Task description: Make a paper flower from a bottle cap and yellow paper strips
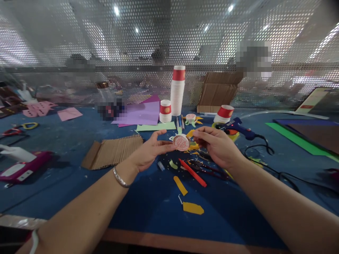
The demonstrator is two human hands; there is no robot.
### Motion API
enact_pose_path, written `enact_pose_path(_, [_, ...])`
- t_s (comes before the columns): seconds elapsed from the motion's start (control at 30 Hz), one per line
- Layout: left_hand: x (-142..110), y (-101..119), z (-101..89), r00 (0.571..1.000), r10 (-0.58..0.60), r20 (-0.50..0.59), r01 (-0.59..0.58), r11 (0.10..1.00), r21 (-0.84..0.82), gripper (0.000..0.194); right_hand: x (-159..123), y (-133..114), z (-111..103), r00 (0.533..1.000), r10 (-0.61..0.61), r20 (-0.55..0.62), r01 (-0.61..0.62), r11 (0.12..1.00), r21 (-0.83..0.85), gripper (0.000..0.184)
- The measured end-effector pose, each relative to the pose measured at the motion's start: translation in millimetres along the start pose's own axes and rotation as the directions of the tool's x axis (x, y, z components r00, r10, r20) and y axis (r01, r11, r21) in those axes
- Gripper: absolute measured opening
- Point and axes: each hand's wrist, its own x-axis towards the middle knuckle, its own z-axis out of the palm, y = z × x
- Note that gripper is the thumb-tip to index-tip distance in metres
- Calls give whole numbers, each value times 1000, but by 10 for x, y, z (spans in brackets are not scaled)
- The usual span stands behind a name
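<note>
My left hand (150, 151) grips a round white cut-down cup base (181, 142) with a red line pattern on its face. A pale green paper piece sticks up from its top edge. My right hand (215, 144) pinches a small yellow paper piece (190, 133) against the upper right of the cup base. On the table below lie a red pen-like tool (192, 173), a yellow paper strip (180, 186) and a pointed yellow paper piece (193, 208). A similar cup base (190, 119) with green and yellow paper pieces sits farther back.
Behind stand a tall stack of paper cups (178, 91) and two separate cups. A blue glue gun (242, 129) with a trailing cable lies right. Corrugated cardboard (116, 151), purple paper (143, 113) and a magenta power strip (25, 169) are left. A perforated metal screen (127, 46) rises behind.
</note>
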Motion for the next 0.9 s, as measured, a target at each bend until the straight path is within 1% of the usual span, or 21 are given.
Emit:
enact_pose_path(0.07, [-2, -15, 16, 999, 23, 30, -22, 999, -33, 81, -6, -11, 8, 1000, 12, 7, -12, 1000, 18, 25])
enact_pose_path(0.17, [4, -11, 25, 998, 55, 23, -53, 997, -49, 88, -19, -13, 31, 1000, 16, 9, -16, 999, 31, 25])
enact_pose_path(0.3, [0, 27, 29, 994, 103, -31, -104, 994, -41, 79, -25, 9, 54, 1000, -10, 4, 10, 1000, 0, 26])
enact_pose_path(0.37, [-4, 45, 31, 991, 112, -66, -116, 991, -59, 74, -27, 14, 57, 999, -38, -17, 37, 998, -42, 25])
enact_pose_path(0.43, [-7, 54, 31, 987, 124, -101, -131, 989, -68, 75, -41, 4, 59, 995, -77, -59, 72, 993, -89, 21])
enact_pose_path(0.47, [-8, 54, 31, 984, 134, -116, -142, 988, -66, 76, -54, -6, 63, 990, -110, -84, 99, 987, -126, 18])
enact_pose_path(0.5, [-9, 52, 32, 981, 146, -128, -154, 986, -59, 76, -73, -19, 71, 980, -167, -103, 146, 971, -187, 15])
enact_pose_path(0.53, [-9, 46, 33, 978, 159, -137, -167, 985, -48, 77, -96, -32, 83, 963, -249, -107, 212, 938, -274, 13])
enact_pose_path(0.57, [-10, 39, 36, 975, 172, -141, -179, 983, -38, 77, -121, -42, 99, 936, -341, -84, 287, 881, -376, 12])
enact_pose_path(0.63, [-13, 23, 45, 972, 193, -133, -198, 980, -26, 78, -172, -48, 142, 858, -512, 34, 440, 700, -562, 13])
enact_pose_path(0.67, [-16, 15, 51, 971, 201, -127, -206, 978, -26, 79, -193, -43, 166, 820, -563, 103, 497, 612, -615, 16])
enact_pose_path(0.73, [-21, 1, 66, 971, 208, -117, -213, 976, -33, 80, -222, -20, 209, 764, -611, 207, 571, 492, -657, 27])
enact_pose_path(0.8, [-28, -10, 83, 972, 203, -118, -209, 977, -39, 80, -232, 8, 236, 733, -628, 262, 605, 427, -672, 36])
enact_pose_path(0.83, [-31, -16, 90, 973, 198, -118, -204, 978, -42, 80, -231, 20, 243, 730, -628, 271, 608, 415, -677, 37])
enact_pose_path(0.9, [-35, -30, 101, 975, 187, -120, -193, 980, -46, 80, -224, 35, 248, 736, -624, 263, 599, 418, -683, 36])
